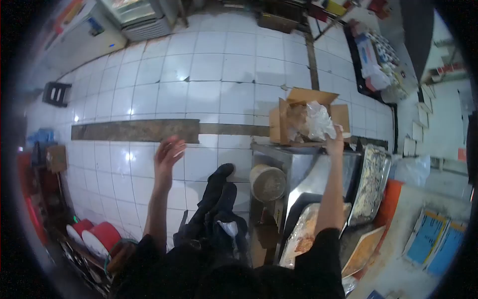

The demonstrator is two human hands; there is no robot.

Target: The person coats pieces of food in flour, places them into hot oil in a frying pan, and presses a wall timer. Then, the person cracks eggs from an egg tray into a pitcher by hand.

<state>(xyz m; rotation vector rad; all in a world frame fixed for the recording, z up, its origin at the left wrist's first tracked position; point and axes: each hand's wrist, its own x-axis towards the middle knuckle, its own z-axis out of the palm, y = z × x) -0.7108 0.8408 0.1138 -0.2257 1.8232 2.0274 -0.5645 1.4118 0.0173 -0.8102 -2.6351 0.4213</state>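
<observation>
My right hand (336, 141) is closed on the edge of a crumpled whitish plastic bag (318, 121), at the right side of an open cardboard box (279, 124). The box has its flaps up and stands at the far end of a metal counter (311, 169). My left hand (171, 150) hangs in the air over the tiled floor, its fingers somewhat curled and apart, with nothing in it. A wrapped tray (304, 234) lies under my right forearm.
A round bucket (268, 183) is at the counter's left edge. Another filled tray (369, 184) lies on the right. Red-and-white containers (102, 238) are at the lower left. A dark stool (57, 93) stands on the floor (224, 99) at the far left.
</observation>
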